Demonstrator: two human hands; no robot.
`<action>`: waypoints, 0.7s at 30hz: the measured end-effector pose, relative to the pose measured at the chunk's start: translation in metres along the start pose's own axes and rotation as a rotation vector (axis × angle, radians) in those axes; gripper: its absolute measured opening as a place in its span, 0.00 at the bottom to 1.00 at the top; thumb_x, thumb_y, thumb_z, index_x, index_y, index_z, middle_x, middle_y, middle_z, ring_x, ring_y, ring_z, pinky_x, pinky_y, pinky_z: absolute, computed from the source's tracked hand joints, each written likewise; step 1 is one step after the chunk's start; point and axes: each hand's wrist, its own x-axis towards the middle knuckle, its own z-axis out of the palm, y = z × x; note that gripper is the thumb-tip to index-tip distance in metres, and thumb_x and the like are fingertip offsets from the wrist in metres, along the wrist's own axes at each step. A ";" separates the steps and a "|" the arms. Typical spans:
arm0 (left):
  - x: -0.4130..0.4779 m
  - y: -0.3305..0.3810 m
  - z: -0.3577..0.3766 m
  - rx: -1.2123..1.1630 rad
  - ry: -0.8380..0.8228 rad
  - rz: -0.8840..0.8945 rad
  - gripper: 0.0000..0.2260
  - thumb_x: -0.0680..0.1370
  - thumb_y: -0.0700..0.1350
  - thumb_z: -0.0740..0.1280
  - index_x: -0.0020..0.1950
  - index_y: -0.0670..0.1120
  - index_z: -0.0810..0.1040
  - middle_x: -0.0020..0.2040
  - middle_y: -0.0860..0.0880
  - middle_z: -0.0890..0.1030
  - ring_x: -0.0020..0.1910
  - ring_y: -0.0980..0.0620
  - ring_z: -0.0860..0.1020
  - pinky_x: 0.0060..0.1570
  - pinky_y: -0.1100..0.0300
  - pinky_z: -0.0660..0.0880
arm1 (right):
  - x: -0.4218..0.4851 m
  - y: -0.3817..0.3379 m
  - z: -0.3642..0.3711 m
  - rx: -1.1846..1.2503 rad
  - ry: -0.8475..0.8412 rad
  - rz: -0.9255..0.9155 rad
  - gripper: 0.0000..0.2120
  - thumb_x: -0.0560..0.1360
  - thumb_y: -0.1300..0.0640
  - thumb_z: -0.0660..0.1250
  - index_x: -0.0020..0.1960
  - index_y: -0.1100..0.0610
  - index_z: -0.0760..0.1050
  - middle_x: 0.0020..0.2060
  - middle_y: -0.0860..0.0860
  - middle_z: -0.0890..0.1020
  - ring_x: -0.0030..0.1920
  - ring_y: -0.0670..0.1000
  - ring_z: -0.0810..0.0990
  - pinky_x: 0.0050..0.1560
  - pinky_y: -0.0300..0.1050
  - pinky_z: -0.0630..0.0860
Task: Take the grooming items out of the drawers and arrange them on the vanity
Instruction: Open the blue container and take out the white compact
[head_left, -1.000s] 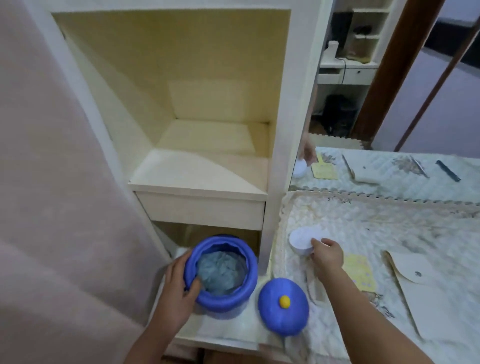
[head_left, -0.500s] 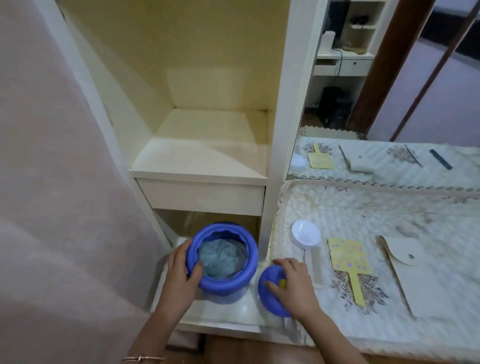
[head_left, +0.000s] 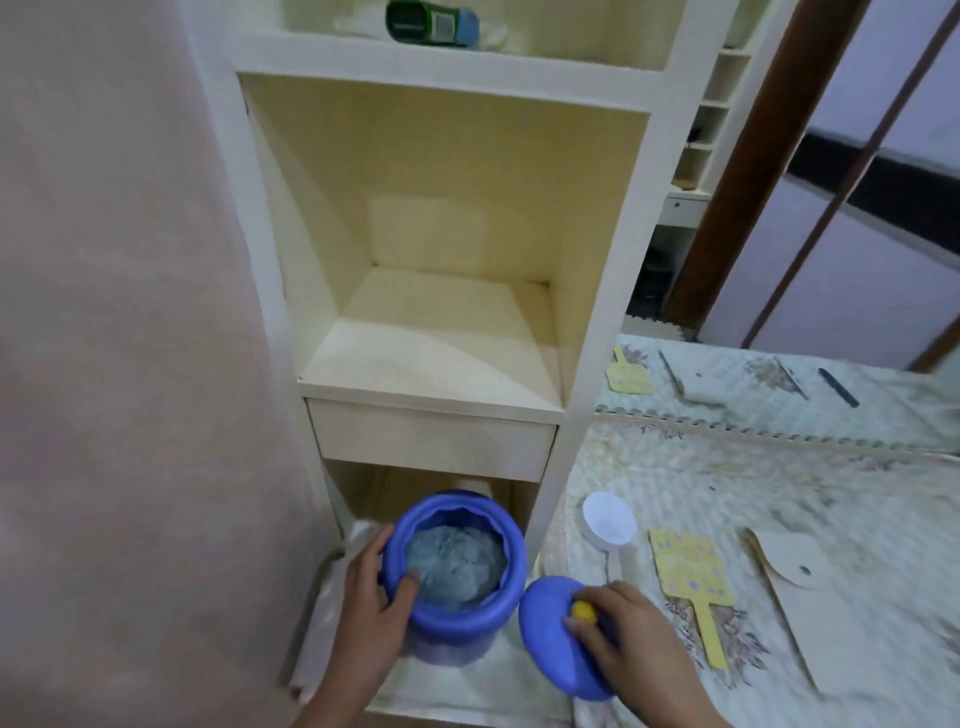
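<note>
No text can be read; the green bottle (head_left: 431, 23) at 12 o'clock bears a barcode label, its print blurred.

A home bedroom, at a vanity: cream shelf unit (head_left: 441, 312) with a small drawer (head_left: 434, 447), quilted floral cover (head_left: 753, 499) over the top, mirror (head_left: 779, 384) behind reflecting it, white cream jar (head_left: 609, 526), yellow paddle brush (head_left: 693, 577).
</note>
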 end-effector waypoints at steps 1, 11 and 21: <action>0.002 0.000 0.001 -0.039 -0.003 0.000 0.20 0.69 0.43 0.69 0.55 0.59 0.69 0.59 0.46 0.74 0.54 0.55 0.76 0.55 0.64 0.75 | 0.002 -0.014 -0.013 -0.077 -0.054 -0.061 0.16 0.69 0.46 0.64 0.53 0.52 0.79 0.43 0.48 0.76 0.52 0.53 0.77 0.46 0.37 0.64; 0.011 -0.001 -0.002 -0.342 -0.064 -0.079 0.15 0.75 0.30 0.63 0.52 0.49 0.73 0.51 0.49 0.78 0.41 0.60 0.78 0.46 0.68 0.77 | 0.044 -0.106 -0.035 -0.031 -0.022 -0.283 0.20 0.69 0.44 0.59 0.56 0.51 0.76 0.50 0.48 0.77 0.54 0.47 0.74 0.48 0.34 0.65; 0.012 -0.002 -0.011 -0.368 -0.110 -0.063 0.14 0.72 0.32 0.69 0.54 0.43 0.74 0.48 0.52 0.79 0.35 0.70 0.79 0.34 0.76 0.73 | 0.055 -0.102 0.049 -0.032 0.069 -0.271 0.16 0.68 0.49 0.58 0.51 0.53 0.78 0.43 0.51 0.82 0.48 0.45 0.73 0.53 0.35 0.67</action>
